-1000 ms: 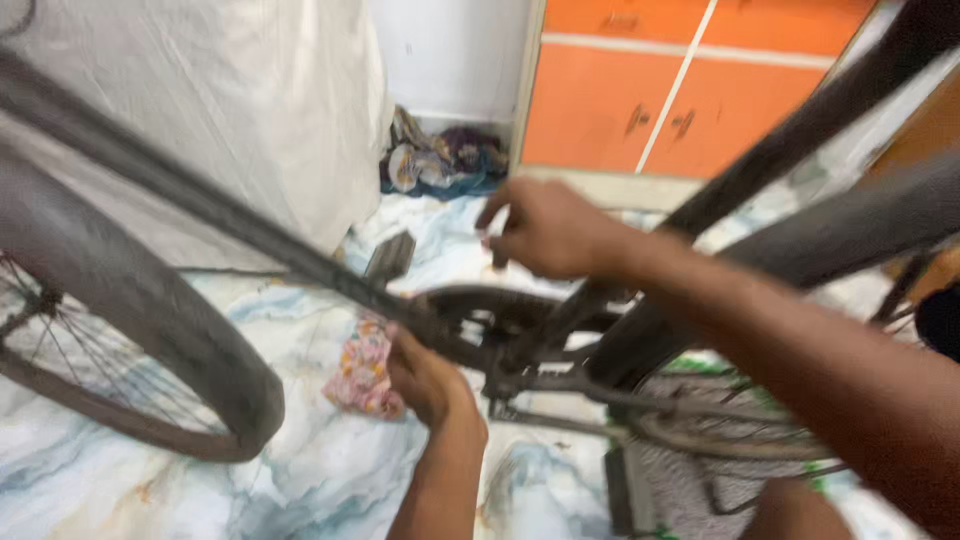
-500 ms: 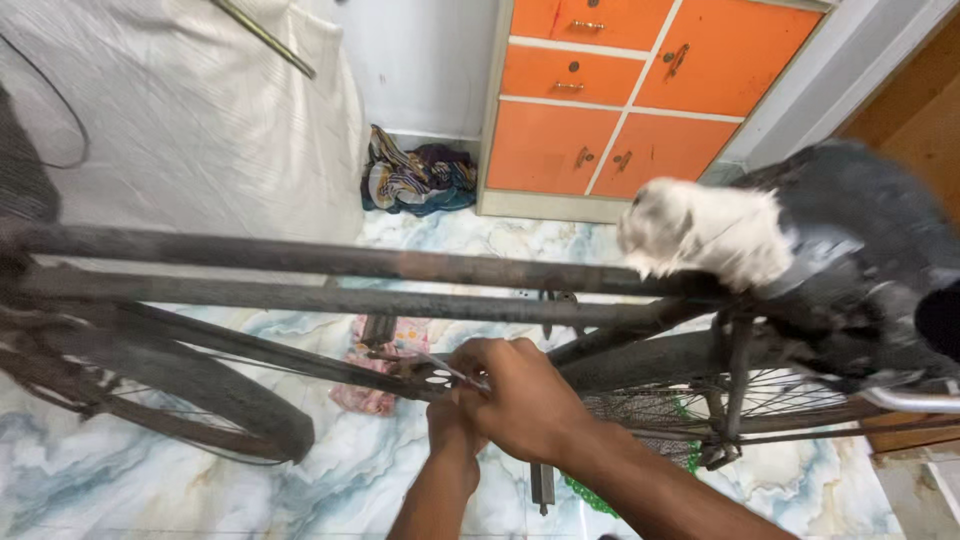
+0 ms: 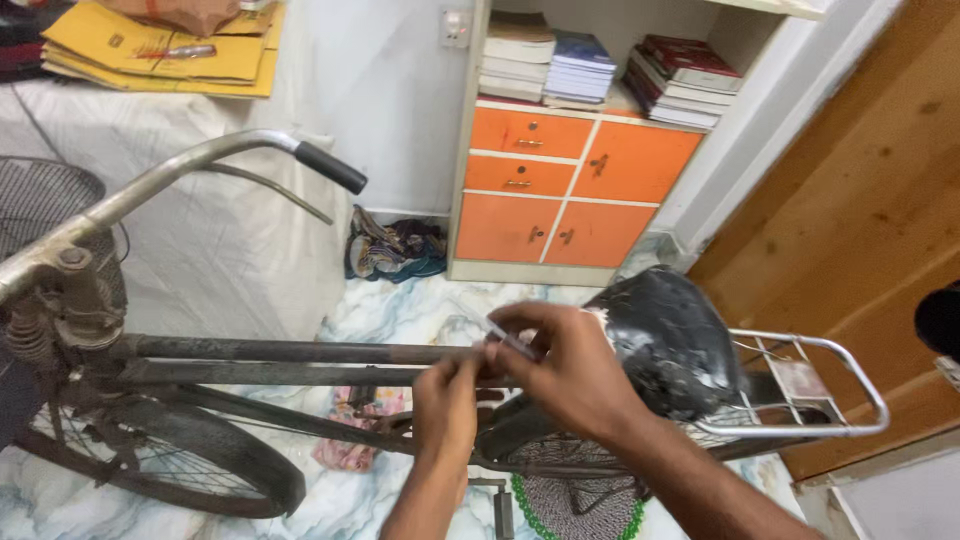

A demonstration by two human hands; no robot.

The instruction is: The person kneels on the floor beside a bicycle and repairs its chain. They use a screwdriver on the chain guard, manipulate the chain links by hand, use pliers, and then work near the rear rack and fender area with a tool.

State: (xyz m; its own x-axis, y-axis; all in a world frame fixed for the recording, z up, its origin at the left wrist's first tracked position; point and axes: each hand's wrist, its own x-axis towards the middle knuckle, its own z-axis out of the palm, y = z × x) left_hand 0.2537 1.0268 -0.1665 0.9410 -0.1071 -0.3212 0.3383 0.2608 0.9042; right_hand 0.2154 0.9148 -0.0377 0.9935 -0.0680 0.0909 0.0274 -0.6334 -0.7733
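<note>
An old dark bicycle stands side-on below me, with a rusty double top tube, a worn black saddle and a curved handlebar. My left hand grips the top tube just in front of the saddle. My right hand is right beside it, pinching a thin clear strip or small slim tool between thumb and fingers over the tube. What the strip is I cannot tell.
A metal rear rack sticks out behind the saddle. The front wheel rests on the marble floor. An orange drawer cabinet with books on top, a cloth heap, a white-draped table and a wooden door surround it.
My view has risen from the crank and lower frame to the top tube and saddle. Both hands have come up from low on the frame to the top tube.
</note>
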